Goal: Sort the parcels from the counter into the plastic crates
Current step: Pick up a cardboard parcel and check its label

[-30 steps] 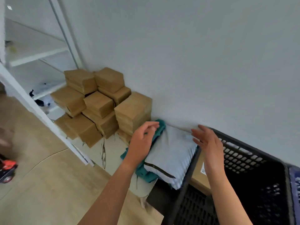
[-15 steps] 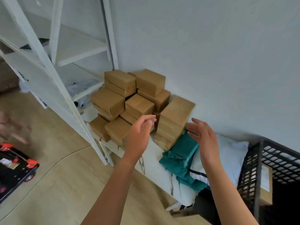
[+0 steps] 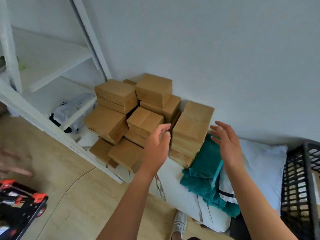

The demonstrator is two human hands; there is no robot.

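Where the pale wood-grain floor (image 3: 78, 205) fills the lower left, one black cart (image 3: 20, 203) with red corner pieces stands. Behind it rises one white painted shelf unit (image 3: 52, 70) with slanted posts, and a glossy plastic-wrapped bundle (image 3: 72, 110) lies on its lower board. Right of that, on the white counter (image 3: 173, 181) against the matte wall (image 3: 225, 49), plain brown cardboard boxes (image 3: 138, 118) sit heaped, squat and sharp-edged, some tilted. At least nine show, though overlaps hide the true count. The left hand (image 3: 156, 148) hangs in front of the heap with fingers loosely curled toward the thumb, gripping nothing; whether it touches a box cannot be told. Just beside it stands a neat stack (image 3: 192, 129) of flatter cardboard boxes, at least four layers high. The right hand (image 3: 226, 144) hovers empty, fingers spread and nearly straight, over one crinkled teal mailer (image 3: 206, 170) that lies against the stack's foot. One smooth pale mailer (image 3: 259, 170), soft and pillow-shaped, touches the teal one. At the right edge stands one black plastic crate (image 3: 301, 179) with lattice walls, just beside the pale mailer.
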